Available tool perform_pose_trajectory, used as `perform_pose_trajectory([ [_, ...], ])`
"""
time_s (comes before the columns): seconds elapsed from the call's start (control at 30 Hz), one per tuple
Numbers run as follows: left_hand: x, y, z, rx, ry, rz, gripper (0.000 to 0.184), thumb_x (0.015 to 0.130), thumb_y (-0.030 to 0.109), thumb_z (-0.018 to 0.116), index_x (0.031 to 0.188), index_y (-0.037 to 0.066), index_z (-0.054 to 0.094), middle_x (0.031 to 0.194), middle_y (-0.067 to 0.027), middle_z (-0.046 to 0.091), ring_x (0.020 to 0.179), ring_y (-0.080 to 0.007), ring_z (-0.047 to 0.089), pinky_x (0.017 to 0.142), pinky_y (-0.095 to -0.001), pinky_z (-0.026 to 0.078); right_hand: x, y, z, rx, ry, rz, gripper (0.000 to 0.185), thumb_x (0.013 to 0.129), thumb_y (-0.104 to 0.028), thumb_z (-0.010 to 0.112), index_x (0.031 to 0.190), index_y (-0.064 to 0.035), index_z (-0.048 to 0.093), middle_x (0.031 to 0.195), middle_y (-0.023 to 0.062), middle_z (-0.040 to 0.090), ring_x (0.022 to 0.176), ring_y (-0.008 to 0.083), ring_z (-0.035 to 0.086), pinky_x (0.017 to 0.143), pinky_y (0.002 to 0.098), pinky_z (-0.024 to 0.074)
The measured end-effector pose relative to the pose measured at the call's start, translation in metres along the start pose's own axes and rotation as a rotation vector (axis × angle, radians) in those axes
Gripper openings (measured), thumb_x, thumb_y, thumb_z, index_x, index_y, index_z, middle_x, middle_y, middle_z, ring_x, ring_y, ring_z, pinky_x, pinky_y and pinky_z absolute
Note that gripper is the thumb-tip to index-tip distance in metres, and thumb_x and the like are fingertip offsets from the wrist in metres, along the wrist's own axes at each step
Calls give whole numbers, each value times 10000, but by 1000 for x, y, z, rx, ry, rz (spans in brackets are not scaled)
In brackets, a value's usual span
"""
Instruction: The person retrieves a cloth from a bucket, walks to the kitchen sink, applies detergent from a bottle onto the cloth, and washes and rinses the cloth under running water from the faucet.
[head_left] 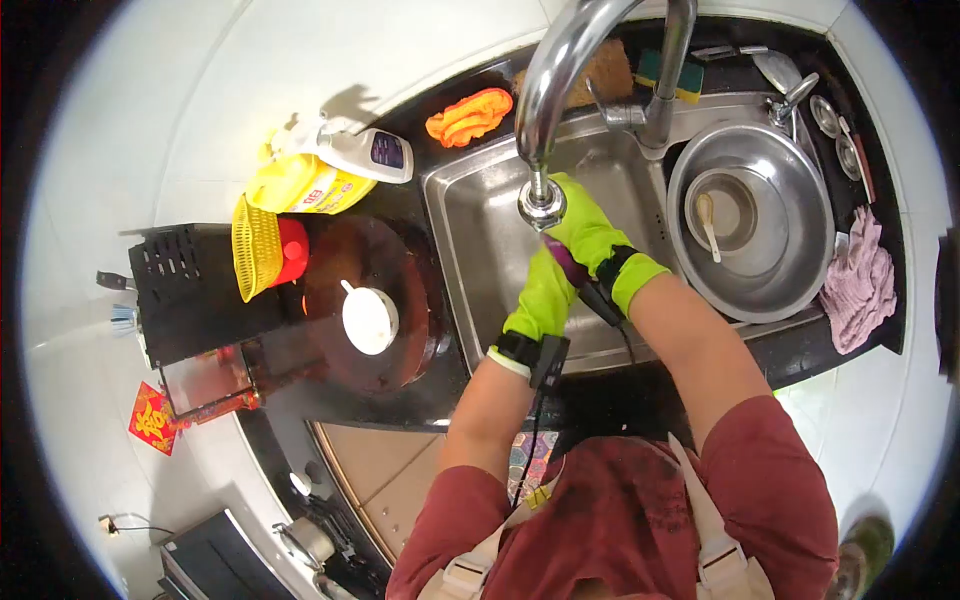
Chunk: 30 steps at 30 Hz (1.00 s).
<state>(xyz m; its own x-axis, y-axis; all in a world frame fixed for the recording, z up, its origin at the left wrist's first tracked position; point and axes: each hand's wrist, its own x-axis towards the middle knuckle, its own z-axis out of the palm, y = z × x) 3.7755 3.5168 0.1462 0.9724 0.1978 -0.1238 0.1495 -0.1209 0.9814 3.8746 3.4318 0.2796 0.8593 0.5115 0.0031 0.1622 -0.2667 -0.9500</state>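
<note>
Both my hands wear bright green gloves and are over the steel sink (480, 270), below the chrome faucet (541, 195). A slim, glossy purple thing (566, 262), long like an eggplant, lies between them. My right hand (588, 225) is closed around its upper part, with the fingers partly behind the faucet head. My left hand (546, 292) is closed against its near side, and its fingertips are hidden. Black straps with small boxes sit on both wrists. No water stream can be made out.
Right of the sink, a steel basin (790, 250) holds a smaller bowl (738, 235) with a spoon. A pink cloth (860, 285) lies beside it. On the left, a white bowl (370, 320) rests on a round board (330, 350). Bottles (365, 155) and an orange cloth (470, 117) stand behind.
</note>
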Motion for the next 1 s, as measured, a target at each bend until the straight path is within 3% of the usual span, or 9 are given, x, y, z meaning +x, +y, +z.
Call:
perform_pose_trajectory([
  [0.07, -5, 55, -2, -1277, -291, -216, 390, 962, 333, 436, 1244, 72, 505, 1196, -113, 572, 1060, -249, 562, 919, -425, 461, -12, -3, 20, 98, 25, 126, 329, 775, -321, 618, 984, -69, 644, 866, 188, 662, 823, 356, 631, 727, 403, 490],
  [0.1, -12, 92, -4, -1104, 164, -477, 357, 954, 315, 445, 1177, 54, 543, 1074, -108, 604, 938, -246, 587, 835, -401, 491, -22, -5, 30, 199, 62, 248, 332, 770, -331, 617, 981, -76, 647, 875, 190, 661, 838, 373, 623, 730, 409, 488],
  [0.4, 0, 15, -61, 29, 12, -292, 348, 929, 326, 488, 1062, 19, 585, 870, -105, 632, 709, -249, 623, 691, -364, 533, 3, 24, 5, 61, -49, 10, 281, 747, -159, 690, 997, -58, 613, 934, 113, 666, 823, 208, 610, 768, 323, 476],
  [0.53, -12, 117, -55, -884, 171, -353, 383, 959, 326, 471, 1121, -9, 564, 1071, -107, 631, 967, -234, 620, 762, -321, 524, 17, 81, 33, 158, 71, 93, 300, 751, -139, 675, 1021, -20, 614, 901, 180, 653, 846, 307, 628, 759, 349, 479],
  [0.6, 1, 100, -57, -1062, 131, -343, 534, 914, 476, 512, 1190, 19, 537, 1161, -113, 591, 1047, -266, 583, 874, -395, 503, 20, 91, 43, 989, 137, 116, 385, 778, -116, 654, 1141, -12, 579, 967, 143, 657, 939, 266, 618, 850, 319, 469],
  [0.7, -9, 101, -31, -1195, -28, -490, 903, 762, 796, 408, 1302, 76, 470, 1225, -95, 560, 1141, -304, 510, 965, -519, 416, -5, 38, 47, 711, -61, 133, 280, 836, -203, 633, 1078, -62, 634, 1014, 126, 670, 931, 217, 624, 826, 315, 464],
  [0.8, 20, 77, -42, -1090, -220, -285, 800, 813, 748, 374, 1308, 128, 475, 1220, -111, 566, 1065, -335, 551, 929, -506, 442, -25, 37, 75, 200, -75, 149, 170, 852, -198, 644, 896, -36, 617, 768, 28, 589, 684, 153, 526, 621, 315, 430],
  [0.83, 8, 62, -38, -861, 187, -82, 652, 850, 618, 459, 1258, 115, 527, 1159, -108, 606, 988, -307, 591, 880, -422, 478, -39, 9, 61, 201, -6, -93, 361, 818, -404, 632, 693, -65, 655, 716, 115, 642, 653, 278, 598, 606, 392, 426],
  [1.0, 9, 49, -23, -550, 83, -290, 509, 850, 463, 546, 1234, 129, 547, 1129, -106, 627, 998, -277, 600, 841, -359, 491, -21, 6, 28, 254, -18, -39, 267, 744, -311, 697, 819, -55, 680, 775, 158, 653, 672, 299, 602, 605, 384, 450],
])
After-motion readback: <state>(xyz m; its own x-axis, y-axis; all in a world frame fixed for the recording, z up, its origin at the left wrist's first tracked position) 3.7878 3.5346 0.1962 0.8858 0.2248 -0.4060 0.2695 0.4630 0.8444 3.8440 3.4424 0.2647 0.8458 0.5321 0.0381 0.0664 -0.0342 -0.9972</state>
